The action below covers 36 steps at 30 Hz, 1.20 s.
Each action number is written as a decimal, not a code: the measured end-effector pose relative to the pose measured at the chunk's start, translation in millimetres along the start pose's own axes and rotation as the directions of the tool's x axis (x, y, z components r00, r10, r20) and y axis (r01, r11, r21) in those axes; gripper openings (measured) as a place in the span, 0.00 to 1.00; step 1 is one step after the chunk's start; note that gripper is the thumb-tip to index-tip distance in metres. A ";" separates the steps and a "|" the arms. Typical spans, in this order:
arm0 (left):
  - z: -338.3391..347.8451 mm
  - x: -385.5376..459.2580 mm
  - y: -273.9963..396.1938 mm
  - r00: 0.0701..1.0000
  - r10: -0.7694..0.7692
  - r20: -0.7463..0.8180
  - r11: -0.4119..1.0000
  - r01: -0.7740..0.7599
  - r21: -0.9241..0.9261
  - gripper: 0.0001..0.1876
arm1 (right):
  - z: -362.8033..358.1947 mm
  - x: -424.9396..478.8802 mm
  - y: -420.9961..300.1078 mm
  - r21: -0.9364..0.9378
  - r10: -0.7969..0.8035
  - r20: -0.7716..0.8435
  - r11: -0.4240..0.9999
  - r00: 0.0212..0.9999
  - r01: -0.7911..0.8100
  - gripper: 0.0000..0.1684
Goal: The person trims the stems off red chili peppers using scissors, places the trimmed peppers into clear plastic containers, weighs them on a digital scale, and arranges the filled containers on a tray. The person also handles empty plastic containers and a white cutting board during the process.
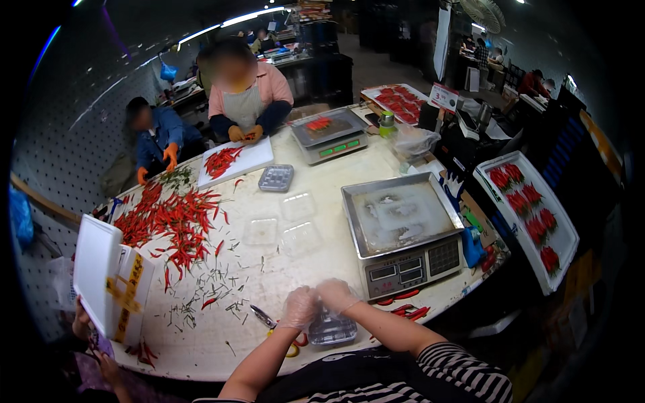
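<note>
My left hand (299, 308), in a thin clear plastic glove, has its fingers curled at the far left edge of some clear plastic punnets (332, 331). My right hand (336, 295), gloved the same way, bends over the far side of these punnets, close against the left. The gloves and the backs of the hands hide what the fingertips touch. Scissors (263, 317) with red and yellow handles lie beside my left wrist, partly covered by it. A few red chillies (410, 312) are on the table right of my right forearm, below a digital scale (403, 226) with a steel pan.
Loose red chillies (166, 221) and cut stems (216, 287) cover the table's left side. Clear trays (298, 221) lie mid-table. Across stand a second scale (330, 133) and a person in orange gloves at a white board (252, 163). Foam boxes (95, 272) stand left; a tray of chillies (526, 216), right.
</note>
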<state>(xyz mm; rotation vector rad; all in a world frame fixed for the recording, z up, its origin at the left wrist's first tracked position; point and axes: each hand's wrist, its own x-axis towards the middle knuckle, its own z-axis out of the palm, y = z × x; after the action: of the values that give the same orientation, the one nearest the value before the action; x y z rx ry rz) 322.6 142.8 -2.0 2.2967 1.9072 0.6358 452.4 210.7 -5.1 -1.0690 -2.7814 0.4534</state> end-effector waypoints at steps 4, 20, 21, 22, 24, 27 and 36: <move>2.9 -0.5 1.0 1.000 -0.001 -0.014 0.999 0.001 0.036 0.05 | -2.5 -1.0 0.4 0.000 -0.030 0.002 1.000 1.000 0.030 0.06; -9.1 -2.0 5.5 1.000 -0.023 0.014 0.994 0.024 -0.109 0.06 | 12.1 5.0 19.4 0.023 -0.145 0.161 0.989 0.976 0.143 0.09; -14.3 -2.6 7.4 1.000 -0.024 0.008 0.991 0.025 -0.133 0.06 | 6.2 5.4 15.8 0.016 -0.145 0.171 0.989 0.975 0.145 0.09; -13.1 -4.1 6.0 0.999 -0.034 0.003 0.991 0.034 -0.127 0.06 | 1.9 6.0 13.8 0.021 -0.154 0.180 0.988 0.972 0.152 0.08; -8.1 -8.5 4.4 0.999 -0.043 -0.007 0.993 0.042 -0.113 0.06 | -2.6 5.1 12.1 0.028 -0.164 0.193 0.986 0.967 0.162 0.07; -6.9 -13.3 9.1 0.997 -0.073 -0.021 0.993 0.071 -0.090 0.05 | 2.6 0.8 10.1 0.023 -0.121 0.164 0.993 0.979 0.119 0.05; -12.5 -9.1 17.6 0.988 -0.151 0.033 0.988 0.151 -0.022 0.04 | -1.6 -4.8 4.1 0.025 -0.065 0.022 0.998 0.998 0.064 0.03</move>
<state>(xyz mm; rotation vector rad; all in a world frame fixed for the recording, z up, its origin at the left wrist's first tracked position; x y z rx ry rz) 333.0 127.9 12.8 2.1090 2.0231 0.5987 458.9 210.7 -4.9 -0.9720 -2.8132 0.4943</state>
